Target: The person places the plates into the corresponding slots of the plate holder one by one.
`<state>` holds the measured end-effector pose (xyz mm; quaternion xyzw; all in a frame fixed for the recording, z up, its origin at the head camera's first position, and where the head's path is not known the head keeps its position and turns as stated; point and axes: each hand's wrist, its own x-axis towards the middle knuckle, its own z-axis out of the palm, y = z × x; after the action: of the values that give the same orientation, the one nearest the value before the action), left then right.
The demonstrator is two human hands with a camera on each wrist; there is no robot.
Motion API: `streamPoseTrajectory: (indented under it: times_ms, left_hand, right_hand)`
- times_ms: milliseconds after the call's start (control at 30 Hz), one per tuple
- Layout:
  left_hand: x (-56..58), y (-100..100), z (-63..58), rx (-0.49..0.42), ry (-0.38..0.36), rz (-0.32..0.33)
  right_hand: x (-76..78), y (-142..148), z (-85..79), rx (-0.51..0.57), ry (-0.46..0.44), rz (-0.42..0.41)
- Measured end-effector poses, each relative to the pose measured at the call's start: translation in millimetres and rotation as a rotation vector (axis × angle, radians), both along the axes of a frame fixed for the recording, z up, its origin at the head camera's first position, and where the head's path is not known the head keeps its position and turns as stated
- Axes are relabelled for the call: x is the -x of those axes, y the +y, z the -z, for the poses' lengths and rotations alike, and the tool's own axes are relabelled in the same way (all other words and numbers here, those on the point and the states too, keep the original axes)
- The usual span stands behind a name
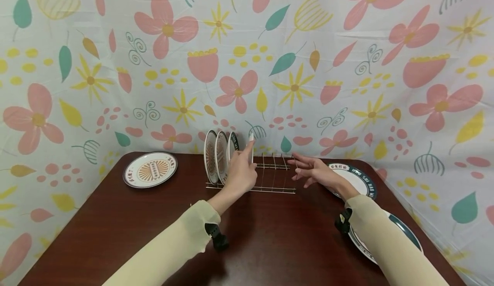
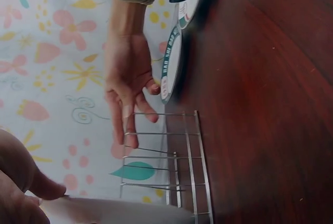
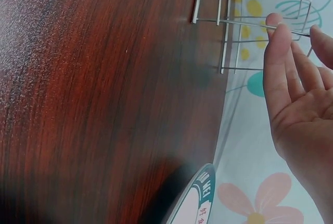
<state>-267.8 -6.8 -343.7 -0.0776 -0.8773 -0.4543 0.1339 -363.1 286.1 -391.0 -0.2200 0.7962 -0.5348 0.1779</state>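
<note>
My left hand (image 1: pixel 242 172) is at the wire dish rack (image 1: pixel 274 190), pinching a white plate (image 2: pixel 114 211) that stands edge-on in it. Most of that plate is hidden behind the hand in the head view. To its left, several plates stand upright in the slots, among them one with an orange sunburst (image 1: pixel 210 157) and one with a dark rim (image 1: pixel 233 142). At the rack's right end is my right hand (image 1: pixel 314 171). In the right wrist view its thumb and fingers hold the end wire (image 3: pixel 250 23) between them.
A sunburst plate (image 1: pixel 151 170) lies flat at the table's back left. Two green-rimmed plates lie on the right, the farther plate (image 1: pixel 353 179) behind the right wrist and the nearer plate (image 1: pixel 405 230) under the forearm. A flowered cloth (image 1: pixel 239 33) hangs behind the brown table (image 1: pixel 270 234).
</note>
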Motion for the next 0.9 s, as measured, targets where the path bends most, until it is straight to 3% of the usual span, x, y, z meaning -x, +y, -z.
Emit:
streamPoseTrajectory:
  times_ms: [133,367,533,900]
  left_hand:
    - [1.1,3.2,8.1,-0.022,0.016,-0.001]
    - [2.0,3.6,21.5,-0.138,0.04,0.02]
    - [-1.2,1.2,30.1,-0.23,0.009,0.013]
    - [-2.8,-3.0,30.3,-0.253,0.002,-0.026]
  right_hand:
    - [0.5,0.9,1.5,-0.001,-0.006,0.004]
    - [1.2,-0.1,1.5,-0.005,0.001,0.004]
    - [0.7,-0.5,0.8,-0.016,0.001,0.0]
    - [0.0,-0.6,0.1,-0.007,-0.001,0.008]
